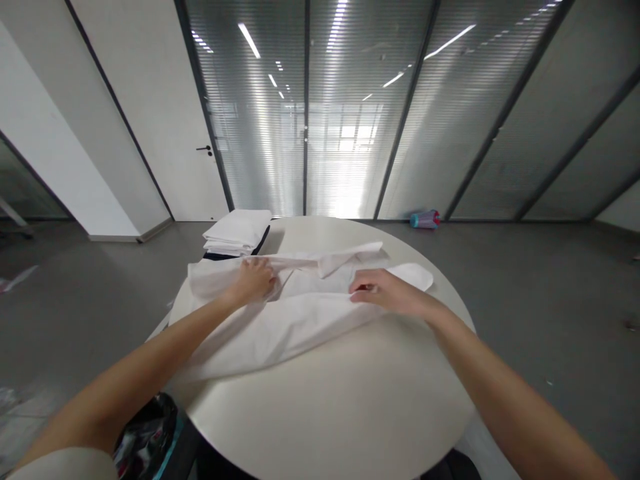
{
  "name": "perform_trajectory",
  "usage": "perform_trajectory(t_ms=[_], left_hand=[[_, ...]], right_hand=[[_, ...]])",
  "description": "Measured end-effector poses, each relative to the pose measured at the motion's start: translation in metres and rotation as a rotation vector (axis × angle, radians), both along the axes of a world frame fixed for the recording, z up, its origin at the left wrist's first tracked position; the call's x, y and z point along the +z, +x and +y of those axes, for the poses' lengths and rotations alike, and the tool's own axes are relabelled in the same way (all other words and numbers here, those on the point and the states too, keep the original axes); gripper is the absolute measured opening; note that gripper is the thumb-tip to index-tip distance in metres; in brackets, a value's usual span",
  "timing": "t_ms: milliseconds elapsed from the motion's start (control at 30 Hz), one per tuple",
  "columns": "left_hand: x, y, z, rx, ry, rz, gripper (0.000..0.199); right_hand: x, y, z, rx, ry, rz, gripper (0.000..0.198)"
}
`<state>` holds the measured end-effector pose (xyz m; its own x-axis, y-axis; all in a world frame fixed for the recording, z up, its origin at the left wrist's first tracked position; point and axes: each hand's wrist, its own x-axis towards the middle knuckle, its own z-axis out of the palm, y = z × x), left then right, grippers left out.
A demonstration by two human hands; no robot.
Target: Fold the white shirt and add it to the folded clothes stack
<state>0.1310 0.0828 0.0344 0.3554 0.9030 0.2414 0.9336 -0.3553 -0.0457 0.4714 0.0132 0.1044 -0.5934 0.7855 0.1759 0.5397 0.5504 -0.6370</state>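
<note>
A white garment, possibly a shirt, lies spread and partly creased across the round white table. Its near side hangs toward the table's left edge. My left hand rests on the far left part of the garment, its fingers curled into the fabric. With thumb and fingers pinched together, my right hand grips the near layer's edge on the right side. Between the two hands the layers lie parted, with an inner fold showing. The fingertips of my left hand are partly hidden.
Behind my left hand, a stack of folded white cloths stands on the table with a dark item beneath it. A blue and red patterned object lies on the floor by the glass wall. A black bag-lined bin is below the table's left edge.
</note>
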Motion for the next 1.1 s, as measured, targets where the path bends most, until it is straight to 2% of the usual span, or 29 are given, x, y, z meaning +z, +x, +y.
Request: perform_trajectory(t_ms=[100, 167, 300, 367, 467, 500, 567, 667, 700, 800, 867, 967, 1033, 1100], left_hand=[[0.007, -0.007, 0.003, 0.041, -0.1, 0.03, 0.027], [0.012, -0.009, -0.002, 0.057, -0.133, 0.041, 0.025], [0.023, -0.008, -0.021, 0.028, -0.297, 0.066, 0.022], [0.032, -0.003, -0.033, -0.015, -0.367, 0.114, 0.017], [0.046, 0.014, -0.046, -0.108, -0.271, 0.199, 0.015], [0.05, 0.021, -0.049, -0.147, -0.209, 0.201, 0.017], [0.055, 0.039, -0.052, -0.232, -0.128, 0.16, 0.024], [0.052, 0.064, -0.048, -0.297, -0.173, 0.08, 0.036], [0.049, 0.07, -0.044, -0.299, -0.199, 0.062, 0.039], [0.035, 0.085, -0.025, -0.262, -0.241, 0.045, 0.046], [0.027, 0.09, -0.008, -0.224, -0.286, 0.038, 0.047], [0.02, 0.092, 0.016, -0.162, -0.393, 0.012, 0.048], [0.019, 0.093, 0.024, -0.142, -0.427, 0.001, 0.047], [0.019, 0.095, 0.025, -0.136, -0.426, -0.003, 0.04]], right_hand=[[0.018, 0.054, -0.031, -0.039, -0.027, -0.074, 0.024], [0.014, 0.098, -0.041, -0.101, -0.02, -0.152, 0.026], [-0.025, 0.182, -0.042, -0.264, -0.012, -0.276, 0.013], [-0.043, 0.202, -0.038, -0.341, -0.064, -0.382, 0.014], [-0.049, 0.186, -0.034, -0.502, 0.045, -0.457, 0.018], [-0.045, 0.17, -0.033, -0.483, 0.123, -0.419, 0.02], [-0.036, 0.125, -0.032, -0.359, 0.201, -0.352, 0.029], [-0.032, 0.056, -0.03, -0.123, 0.159, -0.35, 0.047], [-0.034, 0.037, -0.028, -0.076, 0.167, -0.378, 0.046], [-0.043, 0.004, -0.02, 0.042, 0.222, -0.454, 0.018], [-0.044, 0.001, -0.014, 0.035, 0.287, -0.439, 0.019], [-0.033, 0.017, -0.006, -0.074, 0.352, -0.289, 0.019], [-0.022, 0.037, -0.002, -0.188, 0.345, -0.118, 0.02], [-0.012, 0.061, 0.001, -0.365, 0.361, 0.08, 0.019]])
